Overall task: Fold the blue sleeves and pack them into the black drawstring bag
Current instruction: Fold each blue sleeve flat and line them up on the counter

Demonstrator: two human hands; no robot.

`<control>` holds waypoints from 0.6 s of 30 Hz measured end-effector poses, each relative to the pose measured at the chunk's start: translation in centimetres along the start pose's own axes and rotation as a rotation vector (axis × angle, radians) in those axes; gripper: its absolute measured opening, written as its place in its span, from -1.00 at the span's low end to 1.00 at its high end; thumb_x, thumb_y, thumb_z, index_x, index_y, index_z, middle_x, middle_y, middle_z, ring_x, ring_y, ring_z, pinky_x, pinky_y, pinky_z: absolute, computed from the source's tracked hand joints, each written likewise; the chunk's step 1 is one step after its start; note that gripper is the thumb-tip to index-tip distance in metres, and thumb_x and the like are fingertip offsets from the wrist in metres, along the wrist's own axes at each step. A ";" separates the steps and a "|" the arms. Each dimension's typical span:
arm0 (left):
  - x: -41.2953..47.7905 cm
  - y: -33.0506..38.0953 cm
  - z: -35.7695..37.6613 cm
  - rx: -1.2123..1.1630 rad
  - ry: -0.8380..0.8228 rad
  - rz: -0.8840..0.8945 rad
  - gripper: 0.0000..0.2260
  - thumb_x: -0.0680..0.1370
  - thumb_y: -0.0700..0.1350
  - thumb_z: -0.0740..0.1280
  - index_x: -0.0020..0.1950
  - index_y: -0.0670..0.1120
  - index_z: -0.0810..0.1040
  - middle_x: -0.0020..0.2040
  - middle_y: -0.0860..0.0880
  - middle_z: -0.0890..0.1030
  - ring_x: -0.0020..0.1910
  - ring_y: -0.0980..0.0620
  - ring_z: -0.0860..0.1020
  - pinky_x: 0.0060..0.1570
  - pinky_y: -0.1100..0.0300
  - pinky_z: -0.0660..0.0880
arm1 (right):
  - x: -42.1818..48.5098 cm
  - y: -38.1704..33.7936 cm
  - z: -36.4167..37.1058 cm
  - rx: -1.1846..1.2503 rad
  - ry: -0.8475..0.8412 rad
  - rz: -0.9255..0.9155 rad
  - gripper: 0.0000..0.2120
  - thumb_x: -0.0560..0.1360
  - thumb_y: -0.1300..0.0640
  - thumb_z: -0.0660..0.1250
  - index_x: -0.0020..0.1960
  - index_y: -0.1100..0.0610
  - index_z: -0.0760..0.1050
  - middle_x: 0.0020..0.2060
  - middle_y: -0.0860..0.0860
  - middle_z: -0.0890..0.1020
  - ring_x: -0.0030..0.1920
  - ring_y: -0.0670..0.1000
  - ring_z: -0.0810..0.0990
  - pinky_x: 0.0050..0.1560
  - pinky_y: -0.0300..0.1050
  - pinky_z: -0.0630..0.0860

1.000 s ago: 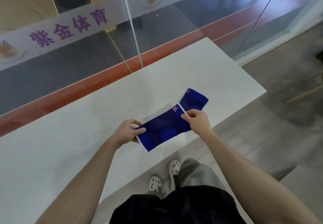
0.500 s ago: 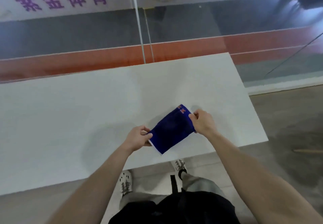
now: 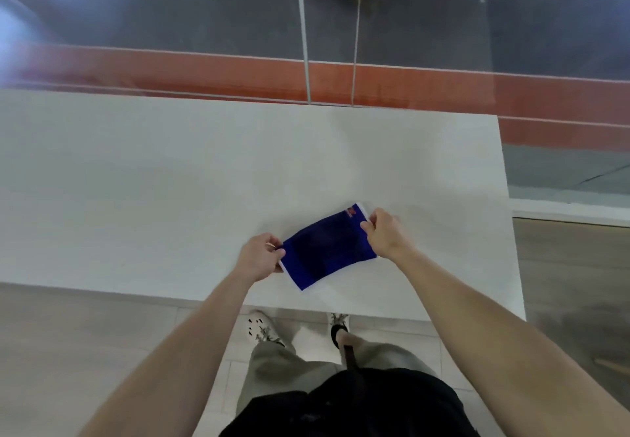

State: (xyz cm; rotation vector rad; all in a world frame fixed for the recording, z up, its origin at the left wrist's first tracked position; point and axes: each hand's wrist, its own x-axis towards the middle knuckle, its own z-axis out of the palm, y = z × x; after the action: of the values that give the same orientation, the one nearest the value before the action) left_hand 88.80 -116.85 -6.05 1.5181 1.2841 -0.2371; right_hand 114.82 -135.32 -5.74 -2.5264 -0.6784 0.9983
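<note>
**Blue sleeve held taut between two hands over a white tabletop**

The left hand [image 3: 259,258] pinched the near end of the blue sleeve [image 3: 327,250] and the right hand [image 3: 384,233] pinched its far end, just beside a red logo [image 3: 351,212] and white trim. The flat cloth spanned the gap between the two sets of fingers [image 3: 367,225]. Its long axis ran on a slant, from the left fingers up and away to the right ones. It hung low over the tabletop [image 3: 163,180], near the front edge; whether it touched could not be told. Beyond the tabletop stood a glass wall [image 3: 204,17] carrying a white strip with purple characters, with an orange band [image 3: 170,71] behind it. Pale shoes [image 3: 260,329] stood on a grey tiled floor [image 3: 85,351].
</note>
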 end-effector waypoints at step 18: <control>-0.1 2.1 1.9 0.620 0.128 0.154 -0.49 0.51 0.19 0.57 0.32 -0.01 0.52 0.28 -0.01 0.46 0.27 -0.08 0.53 0.24 -0.04 0.57 | -0.3 -0.8 0.0 -0.197 0.051 0.026 -0.35 0.41 -0.17 0.60 0.29 0.17 0.44 0.09 0.04 0.56 0.11 0.17 0.62 -0.02 0.02 0.53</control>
State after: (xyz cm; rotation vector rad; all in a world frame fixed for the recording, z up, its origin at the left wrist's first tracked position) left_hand 91.32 -118.04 -5.47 2.1777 1.2455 -0.4747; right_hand 114.33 -134.83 -5.21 -2.7264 -0.7643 0.9126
